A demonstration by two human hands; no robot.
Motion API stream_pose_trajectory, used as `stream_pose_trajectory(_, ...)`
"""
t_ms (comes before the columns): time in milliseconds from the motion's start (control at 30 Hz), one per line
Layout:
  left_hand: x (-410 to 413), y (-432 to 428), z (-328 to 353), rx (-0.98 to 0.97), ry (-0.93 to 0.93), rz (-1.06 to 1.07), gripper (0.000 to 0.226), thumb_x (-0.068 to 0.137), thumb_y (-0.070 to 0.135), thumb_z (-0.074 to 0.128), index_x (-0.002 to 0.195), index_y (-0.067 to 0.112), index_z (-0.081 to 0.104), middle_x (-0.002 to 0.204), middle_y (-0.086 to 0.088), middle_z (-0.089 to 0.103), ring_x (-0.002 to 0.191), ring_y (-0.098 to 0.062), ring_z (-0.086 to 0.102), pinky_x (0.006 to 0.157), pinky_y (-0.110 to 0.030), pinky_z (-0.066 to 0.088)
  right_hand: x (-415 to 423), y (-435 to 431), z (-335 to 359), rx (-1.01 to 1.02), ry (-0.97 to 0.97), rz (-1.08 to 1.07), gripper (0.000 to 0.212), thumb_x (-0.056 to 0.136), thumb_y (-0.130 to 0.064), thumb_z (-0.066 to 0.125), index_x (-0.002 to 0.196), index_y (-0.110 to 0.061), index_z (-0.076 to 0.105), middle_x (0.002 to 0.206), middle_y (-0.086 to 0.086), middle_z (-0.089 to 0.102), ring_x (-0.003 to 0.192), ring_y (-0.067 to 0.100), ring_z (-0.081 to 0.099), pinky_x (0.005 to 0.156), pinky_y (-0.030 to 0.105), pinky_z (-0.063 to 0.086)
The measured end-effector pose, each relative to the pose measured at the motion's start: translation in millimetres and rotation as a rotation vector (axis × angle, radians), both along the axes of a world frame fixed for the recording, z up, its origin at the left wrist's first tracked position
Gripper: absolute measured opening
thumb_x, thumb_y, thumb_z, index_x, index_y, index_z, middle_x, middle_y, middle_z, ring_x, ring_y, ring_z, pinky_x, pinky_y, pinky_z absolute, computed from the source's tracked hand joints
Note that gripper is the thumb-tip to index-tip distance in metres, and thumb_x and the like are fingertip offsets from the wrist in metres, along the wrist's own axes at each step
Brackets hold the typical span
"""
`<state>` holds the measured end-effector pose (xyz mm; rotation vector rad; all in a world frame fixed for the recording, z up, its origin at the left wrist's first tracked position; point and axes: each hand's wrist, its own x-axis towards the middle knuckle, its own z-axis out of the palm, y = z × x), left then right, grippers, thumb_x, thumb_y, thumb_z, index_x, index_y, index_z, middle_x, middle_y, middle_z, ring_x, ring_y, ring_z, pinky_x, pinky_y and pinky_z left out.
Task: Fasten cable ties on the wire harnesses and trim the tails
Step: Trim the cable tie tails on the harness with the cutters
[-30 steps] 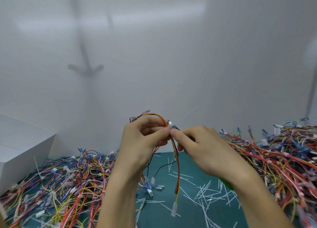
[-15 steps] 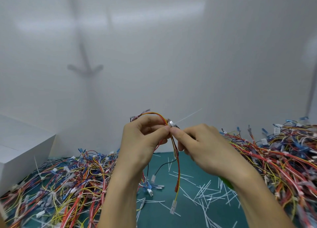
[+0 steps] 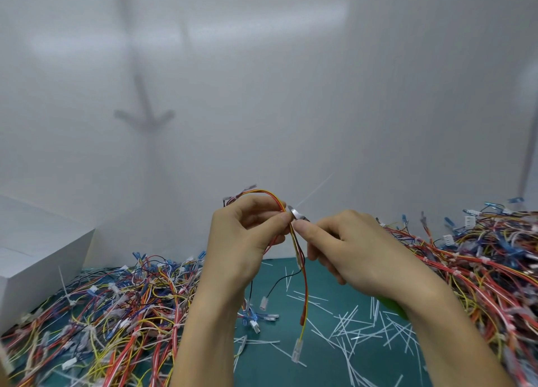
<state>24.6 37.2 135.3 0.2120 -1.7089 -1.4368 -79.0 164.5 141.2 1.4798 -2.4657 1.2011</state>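
Head view: a wire harness (image 3: 294, 241) of red, yellow and orange leads is held up above the green mat (image 3: 291, 366), between the two hands. The left hand (image 3: 247, 241) is closed around its looped upper part, thumb pressed against the bundle. The right hand (image 3: 346, 246) is closed on a small metal cutter (image 3: 297, 213) set against the bundle, just beside the left thumb. A thin white cable tie tail (image 3: 316, 189) sticks up and to the right from that spot. Connector ends hang below the hands. No readable writing or brand can be made out.
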Motion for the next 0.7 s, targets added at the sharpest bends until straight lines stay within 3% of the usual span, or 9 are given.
stream_pose_trajectory(233,1.4,-2.5,0.7,-0.026,-0.008,0.017,0.009,0.079,0.0,0.075,0.085,0.006,0.071,0.079,-0.007,0.076,0.073,-0.016,0.072,0.063,-0.021,0.057,0.2,-2.2,-0.4,0.008,0.007,0.012,0.063,0.093,-0.067,0.038,0.06,-0.02,0.063,0.064,0.016,0.063,0.051,0.025,0.053,0.064,0.042,0.052)
stream_pose_trajectory(433,4.1,-4.4,0.1,-0.063,-0.02,0.05,0.01,0.079,0.002,0.076,0.086,0.008,0.073,0.081,-0.004,0.076,0.073,-0.017,0.072,0.062,-0.022,0.057,-0.1,-4.7,-2.0,0.01,-0.047,0.032,0.062,0.092,-0.067,0.04,0.058,-0.02,0.064,0.055,0.004,0.06,0.043,0.008,0.048,0.061,0.038,0.051)
stream_pose_trajectory(700,7.4,-6.8,1.6,-0.048,-0.019,0.065,0.01,0.08,0.004,0.076,0.086,0.011,0.073,0.08,-0.003,0.076,0.069,-0.013,0.072,0.061,-0.022,0.056,0.8,-3.7,-2.4,0.013,-0.096,0.089,0.062,0.091,-0.067,0.04,0.058,-0.019,0.064,0.05,-0.004,0.057,0.044,0.007,0.049,0.058,0.033,0.047)
